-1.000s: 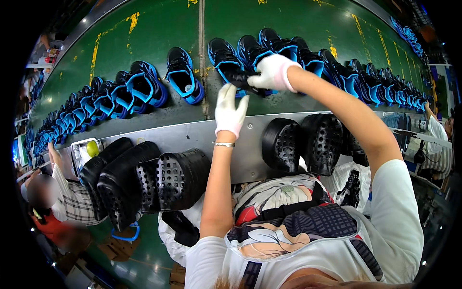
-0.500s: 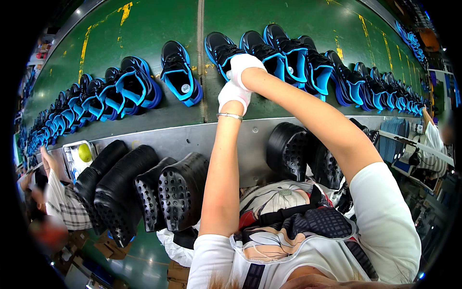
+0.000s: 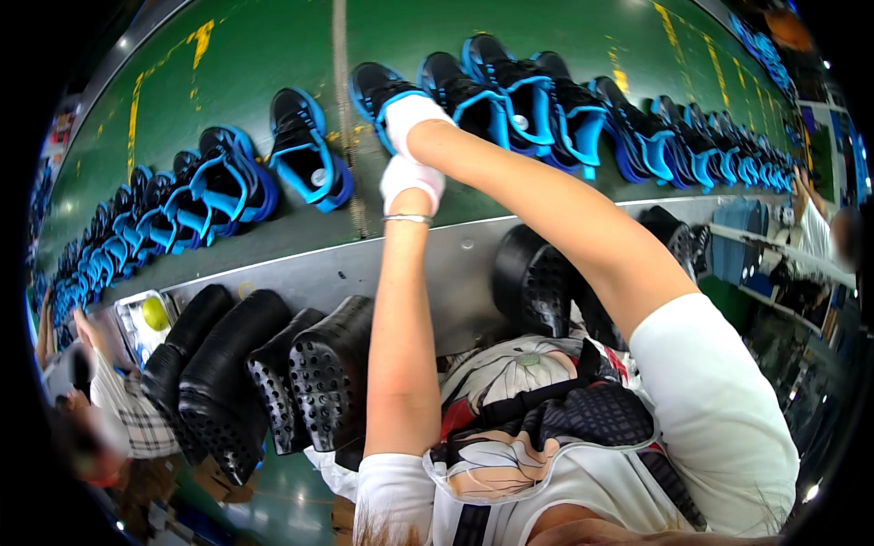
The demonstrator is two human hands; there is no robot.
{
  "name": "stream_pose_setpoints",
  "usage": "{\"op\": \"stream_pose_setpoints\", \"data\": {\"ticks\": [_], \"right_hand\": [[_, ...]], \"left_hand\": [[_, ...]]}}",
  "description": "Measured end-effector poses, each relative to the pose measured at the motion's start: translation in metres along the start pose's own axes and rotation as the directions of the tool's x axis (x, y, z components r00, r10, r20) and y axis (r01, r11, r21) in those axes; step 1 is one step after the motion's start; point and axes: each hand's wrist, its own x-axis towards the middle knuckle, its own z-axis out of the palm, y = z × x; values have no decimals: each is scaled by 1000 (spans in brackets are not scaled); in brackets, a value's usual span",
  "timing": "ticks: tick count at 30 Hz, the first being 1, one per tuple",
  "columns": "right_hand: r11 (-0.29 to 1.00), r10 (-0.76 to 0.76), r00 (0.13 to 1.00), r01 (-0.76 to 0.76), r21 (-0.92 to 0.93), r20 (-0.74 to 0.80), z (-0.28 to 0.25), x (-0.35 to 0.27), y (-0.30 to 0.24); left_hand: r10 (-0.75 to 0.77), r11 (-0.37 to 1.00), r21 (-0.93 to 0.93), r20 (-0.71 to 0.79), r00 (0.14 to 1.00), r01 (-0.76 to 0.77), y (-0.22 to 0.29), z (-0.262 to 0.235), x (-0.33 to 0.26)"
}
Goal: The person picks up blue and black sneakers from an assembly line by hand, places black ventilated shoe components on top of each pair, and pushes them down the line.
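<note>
Both my hands wear white gloves and are at the heel end of a black sneaker with blue trim (image 3: pixel 375 84). My right hand (image 3: pixel 414 120) lies closed over its opening, covering much of the back of the shoe. Just below it, close against it, is my left hand (image 3: pixel 411 180), a bracelet on its wrist; its fingers are hidden. To the left, across the belt seam, stands a single matching sneaker (image 3: pixel 299 136). Another black-and-blue sneaker (image 3: pixel 446 77) stands directly to the right of the one under my hands.
Long rows of sneakers (image 3: pixel 214 182) run both ways along the green belt (image 3: pixel 264 55). Black shoe lasts (image 3: pixel 332 364) lie along the metal ledge (image 3: pixel 428 291) nearer to me, beside a small tray (image 3: pixel 123 314). People work at both far ends.
The whole view has shifted, so the belt, shoes and hands appear farther left. My hands stay at the same sneaker, with little visible change in their hold.
</note>
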Motion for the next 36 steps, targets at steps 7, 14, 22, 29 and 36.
{"op": "stream_pose_setpoints", "data": {"ticks": [7, 14, 22, 29, 36], "right_hand": [[978, -115, 852, 188, -94, 510, -216, -75, -15], [941, 219, 964, -250, -227, -150, -418, -256, 137], [730, 652, 758, -629, -267, -3, -372, -441, 283], [743, 583, 813, -534, -405, -3, -331, -460, 331], [791, 560, 829, -535, -298, -2, -392, -463, 328]], "left_hand": [[85, 994, 78, -102, 991, -77, -9, -49, -44], [76, 972, 225, -577, 813, 69, 7, -33, -92], [192, 978, 57, -606, 772, -198, 34, -4, -148], [138, 979, -65, -477, 868, -191, 56, 0, -170], [214, 958, -65, -490, 845, -280, 78, -4, -178]]}}
